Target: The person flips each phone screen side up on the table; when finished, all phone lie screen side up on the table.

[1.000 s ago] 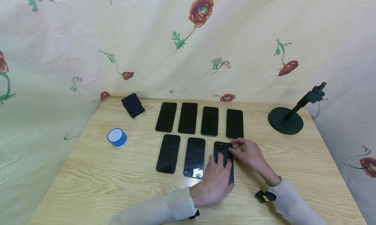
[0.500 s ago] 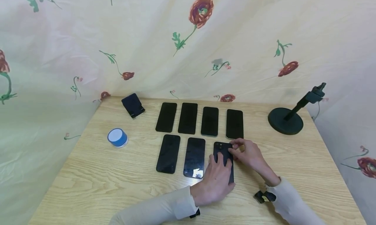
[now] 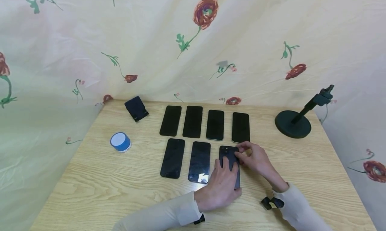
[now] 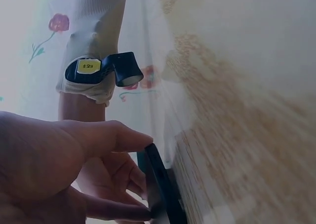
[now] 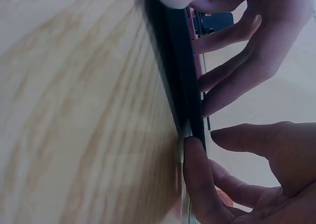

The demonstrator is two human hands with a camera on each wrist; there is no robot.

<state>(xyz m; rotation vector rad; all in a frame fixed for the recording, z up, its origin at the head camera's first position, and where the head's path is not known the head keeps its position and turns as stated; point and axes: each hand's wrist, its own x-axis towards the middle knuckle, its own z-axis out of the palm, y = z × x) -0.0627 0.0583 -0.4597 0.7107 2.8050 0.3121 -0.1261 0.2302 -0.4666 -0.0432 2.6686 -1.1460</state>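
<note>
A dark smartphone (image 3: pixel 230 153) lies with its camera side up at the right end of the near row. Across its back spread the fingers of my left hand (image 3: pixel 219 185), with the thumb at the lower right corner. My right hand (image 3: pixel 255 159) pinches the upper right corner between thumb and fingers. In the left wrist view, my left thumb meets the side of the smartphone (image 4: pixel 165 182). The right wrist view catches the long edge of the smartphone (image 5: pixel 185 70) close over the wood, both hands on it. Beside it on the left is a screen-up smartphone (image 3: pixel 199 159).
Another smartphone (image 3: pixel 172 158) ends the near row on the left. Several more, such as one smartphone (image 3: pixel 241 126), form the far row. A black folding stand (image 3: pixel 136 107), a blue cylinder with a white top (image 3: pixel 120 142) and a round-based black stand (image 3: pixel 293 124) stand around them.
</note>
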